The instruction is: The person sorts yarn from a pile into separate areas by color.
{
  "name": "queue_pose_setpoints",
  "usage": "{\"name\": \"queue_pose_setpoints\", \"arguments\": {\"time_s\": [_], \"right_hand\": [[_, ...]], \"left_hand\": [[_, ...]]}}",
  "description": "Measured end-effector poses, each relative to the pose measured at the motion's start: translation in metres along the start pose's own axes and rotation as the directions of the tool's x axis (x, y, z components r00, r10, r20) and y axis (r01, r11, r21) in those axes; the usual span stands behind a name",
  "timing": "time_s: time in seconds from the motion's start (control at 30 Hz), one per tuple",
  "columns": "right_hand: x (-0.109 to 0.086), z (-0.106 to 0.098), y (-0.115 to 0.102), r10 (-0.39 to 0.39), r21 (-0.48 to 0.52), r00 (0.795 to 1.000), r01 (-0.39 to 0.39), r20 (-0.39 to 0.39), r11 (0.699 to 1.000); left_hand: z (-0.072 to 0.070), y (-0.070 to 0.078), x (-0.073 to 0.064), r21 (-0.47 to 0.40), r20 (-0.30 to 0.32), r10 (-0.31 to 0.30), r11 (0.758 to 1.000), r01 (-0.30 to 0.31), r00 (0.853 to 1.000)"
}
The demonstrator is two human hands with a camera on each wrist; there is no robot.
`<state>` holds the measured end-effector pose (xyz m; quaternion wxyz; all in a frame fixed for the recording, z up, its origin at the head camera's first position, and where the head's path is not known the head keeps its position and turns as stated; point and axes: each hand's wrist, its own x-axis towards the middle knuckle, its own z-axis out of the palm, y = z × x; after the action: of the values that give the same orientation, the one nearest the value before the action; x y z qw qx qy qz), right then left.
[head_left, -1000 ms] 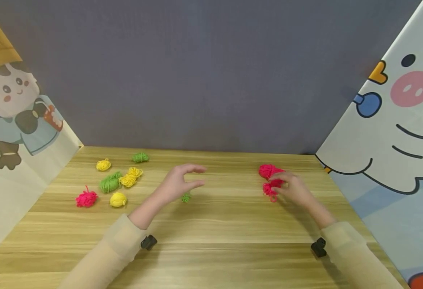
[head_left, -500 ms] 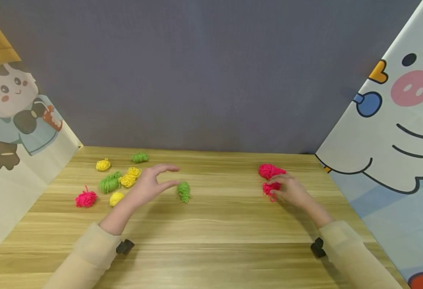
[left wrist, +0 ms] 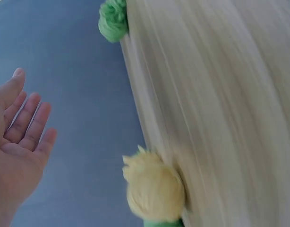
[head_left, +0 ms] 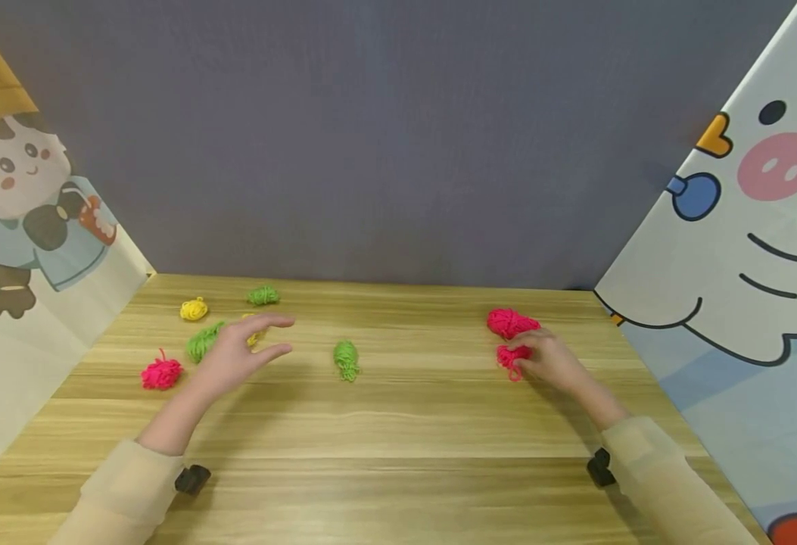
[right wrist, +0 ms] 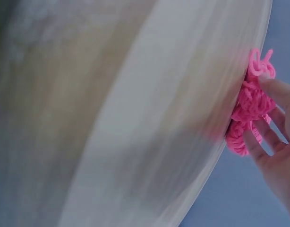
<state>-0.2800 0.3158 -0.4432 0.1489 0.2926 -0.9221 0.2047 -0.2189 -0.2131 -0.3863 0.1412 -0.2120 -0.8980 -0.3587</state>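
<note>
Right hand on the pink yarn, left hand free above the left-hand bundles

On the wooden table point(head_left: 398, 492), the right hand point(head_left: 553, 359), right of centre in the head view, pinches the near pink bundle point(head_left: 511, 357) between thumb and fingertips. It sits just in front of the far pink bundle point(head_left: 509, 322); a loop of yarn hangs towards the bottom of the frame.

The left hand point(head_left: 229, 357), left of centre, is empty, its fingers loosely bent and the thumb apart. It hovers over a partly hidden yellow bundle point(head_left: 253, 338) and beside a large green bundle point(head_left: 202, 344). A pink bundle point(head_left: 162, 374) lies farther left; another green bundle point(head_left: 347, 359) lies alone near mid-frame.

The step in hand seems to be placing or adjusting pink yarn at the right. The next move probably calls for easing the right fingers off without snagging that loop, and lowering the left hand before it can grasp anything.
</note>
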Motion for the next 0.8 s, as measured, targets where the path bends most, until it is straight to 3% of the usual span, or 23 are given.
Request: {"name": "queue_pose_setpoints", "arguments": {"time_s": [0.13,0.33,0.6,0.8], "right_hand": [[-0.001,-0.001,-0.001,0.015,-0.011,1.0,-0.015,0.006,1.0],[-0.004,-0.003,-0.003,0.053,-0.038,0.998,-0.053,0.015,0.998],[-0.002,-0.009,-0.006,0.129,-0.046,0.99,-0.126,0.051,0.991],[-0.003,-0.012,-0.006,0.133,-0.043,0.989,-0.131,0.058,0.991]], "left_hand": [[-0.011,-0.01,-0.006,0.017,0.02,-0.017,1.0,0.017,1.0],[-0.029,-0.023,-0.016,0.088,0.054,0.009,0.996,-0.014,0.998],[-0.051,-0.037,-0.028,0.131,0.108,-0.049,0.991,0.035,0.993],[-0.064,-0.052,-0.033,0.202,0.1,-0.017,0.979,-0.003,0.995]]}}
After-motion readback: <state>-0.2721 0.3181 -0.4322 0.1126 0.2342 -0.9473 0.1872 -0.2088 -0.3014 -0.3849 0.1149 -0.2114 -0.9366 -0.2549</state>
